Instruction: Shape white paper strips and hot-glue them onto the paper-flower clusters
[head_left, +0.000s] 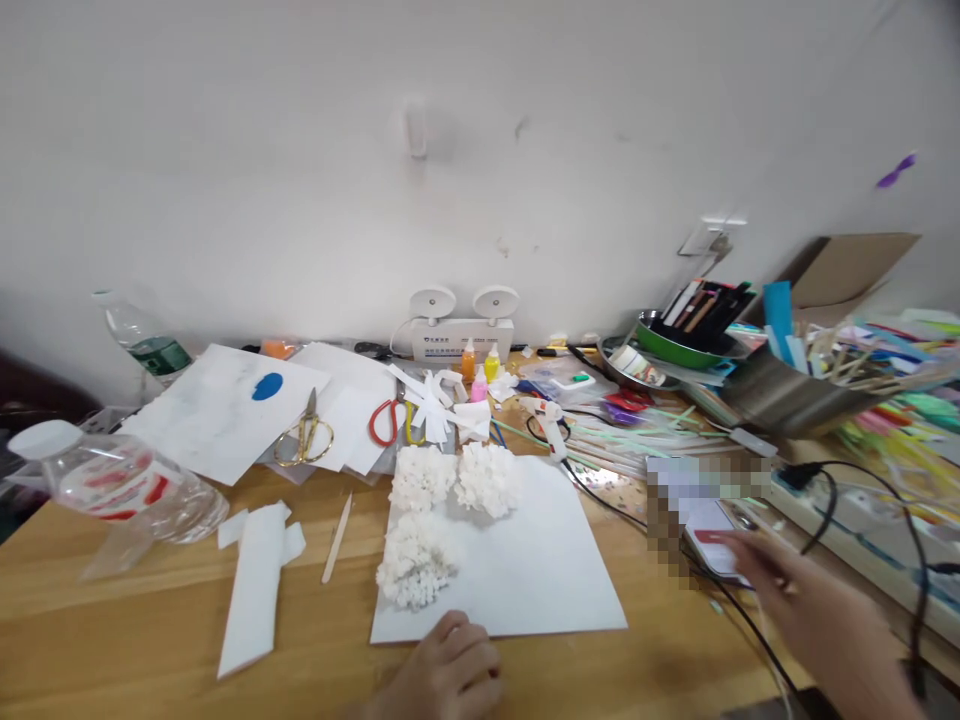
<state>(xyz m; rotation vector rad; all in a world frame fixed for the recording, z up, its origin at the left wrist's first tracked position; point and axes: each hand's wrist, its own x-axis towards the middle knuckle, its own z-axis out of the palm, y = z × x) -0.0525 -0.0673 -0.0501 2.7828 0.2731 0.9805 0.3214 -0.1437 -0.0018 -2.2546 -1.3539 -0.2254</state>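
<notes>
My left hand (454, 660) rests with curled fingers at the near edge of a white sheet of paper (540, 560); nothing shows in it. On that sheet sit three clumps of crumbly white pieces: one at back left (421, 478), one at back right (487, 480) and one in front (416, 562). At the right, my right hand (817, 610) reaches with a finger stretched to the lower end of a phone (712, 535) lying on the table. Motion blurs this hand, and I cannot tell whether the fingertip touches the screen.
Left of the sheet lie a wooden stick (337, 540), a folded white paper piece (253, 590) and a water bottle (127, 485). Behind are gold scissors (306, 440) and a glue gun (550, 425) with a trailing cord. A power strip (855, 530) runs along the right.
</notes>
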